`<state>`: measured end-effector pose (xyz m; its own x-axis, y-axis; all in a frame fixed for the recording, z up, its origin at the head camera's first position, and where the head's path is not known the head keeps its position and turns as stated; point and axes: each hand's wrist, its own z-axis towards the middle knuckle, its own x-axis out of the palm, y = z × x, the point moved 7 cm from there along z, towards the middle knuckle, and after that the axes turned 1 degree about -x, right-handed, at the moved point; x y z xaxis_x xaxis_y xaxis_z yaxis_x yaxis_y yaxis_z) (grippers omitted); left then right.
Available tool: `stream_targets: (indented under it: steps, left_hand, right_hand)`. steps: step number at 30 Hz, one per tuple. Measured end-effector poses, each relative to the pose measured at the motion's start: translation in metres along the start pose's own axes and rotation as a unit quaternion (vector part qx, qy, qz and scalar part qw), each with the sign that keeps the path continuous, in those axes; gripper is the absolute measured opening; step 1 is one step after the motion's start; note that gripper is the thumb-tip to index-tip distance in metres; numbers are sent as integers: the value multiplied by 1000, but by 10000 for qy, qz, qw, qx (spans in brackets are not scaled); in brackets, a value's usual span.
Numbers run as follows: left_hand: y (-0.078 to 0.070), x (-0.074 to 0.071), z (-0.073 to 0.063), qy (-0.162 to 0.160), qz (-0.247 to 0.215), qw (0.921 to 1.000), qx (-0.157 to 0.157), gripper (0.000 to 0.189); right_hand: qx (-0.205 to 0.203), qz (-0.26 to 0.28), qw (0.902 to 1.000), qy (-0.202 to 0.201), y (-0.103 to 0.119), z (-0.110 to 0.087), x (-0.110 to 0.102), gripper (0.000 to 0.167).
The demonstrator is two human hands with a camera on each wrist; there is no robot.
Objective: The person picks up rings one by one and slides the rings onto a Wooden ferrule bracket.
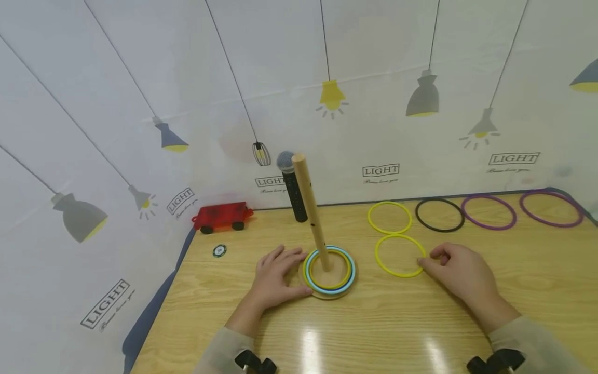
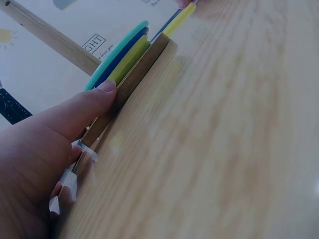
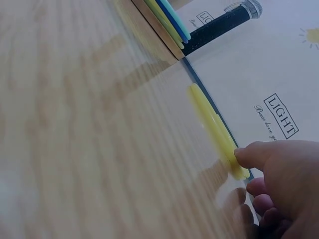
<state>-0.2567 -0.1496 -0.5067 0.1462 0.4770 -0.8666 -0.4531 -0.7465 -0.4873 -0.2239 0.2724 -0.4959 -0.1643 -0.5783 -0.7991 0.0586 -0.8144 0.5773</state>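
A wooden peg stand [image 1: 304, 189] rises from a round base [image 1: 329, 297]. Several stacked rings, light blue [image 1: 353, 270], dark blue and yellow-green, lie around the foot of its peg. My left hand [image 1: 276, 278] holds the base from the left, its thumb [image 2: 94, 102] against the edge of base and rings. On the right, my right hand [image 1: 462, 272] has its thumb on the right edge of the nearer yellow ring [image 1: 397, 275], which lies flat; its other fingers are curled and partly hidden. A second yellow ring [image 1: 370, 218] lies just behind, touching or nearly touching it.
Along the table's back edge lie a black ring [image 1: 439, 230] and two purple rings [image 1: 490, 227]. A microphone [image 1: 294, 192] stands upright behind the peg. At the back left are a red toy cart [image 1: 221, 215] and a small round chip [image 1: 219, 251]. A printed cloth hangs behind the table.
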Motion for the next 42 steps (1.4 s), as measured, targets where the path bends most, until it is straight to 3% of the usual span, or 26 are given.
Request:
stream_targets:
  steps: [6, 20, 33, 42]
  left_hand:
    - [0, -1, -3, 5, -80, 10000, -38, 84]
    - [0, -2, -2, 1, -84, 10000, -13, 84]
    - [-1, 0, 0, 19, -98, 9999, 15, 84]
    - [-1, 0, 0, 31, -104, 9999, 2, 84]
  right_hand:
    - [-33, 27, 9999, 124, 2, -1, 1, 34]
    - [-8, -69, 9997, 228, 5, 1, 0, 23]
    - [-85, -109, 9988, 480, 4, 1, 1, 21]
    - [-275, -468, 9955, 777, 12, 2, 5, 21]
